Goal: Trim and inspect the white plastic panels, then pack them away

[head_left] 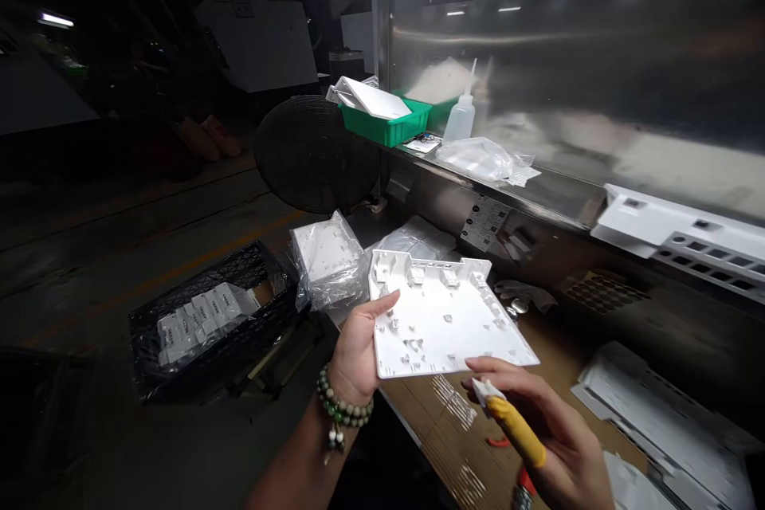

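A white moulded plastic housing panel [448, 327], its inner face with clips and posts turned up, rests in my left hand [355, 351]. That hand is closed on the panel's left edge, thumb on top, with a bead bracelet [343, 406] at the wrist. My right hand [550, 422] is at the panel's lower right edge, where a fingertip appears to touch. A yellow finger cover [517, 432] is on its thumb. A small white cloth-like scrap [487, 392] sits between thumb tip and curled fingers. Red-handled pliers or a similar tool [524, 486] lie partly hidden below this hand.
Cardboard [430, 434] covers the bench. Bagged panels [328, 255] stand behind left; a black crate [209, 327] holds more white parts. Along the shelf are a green bin [386, 126], a squeeze bottle [460, 119] and a plastic bag [478, 158]. Another white housing [663, 422] lies at right.
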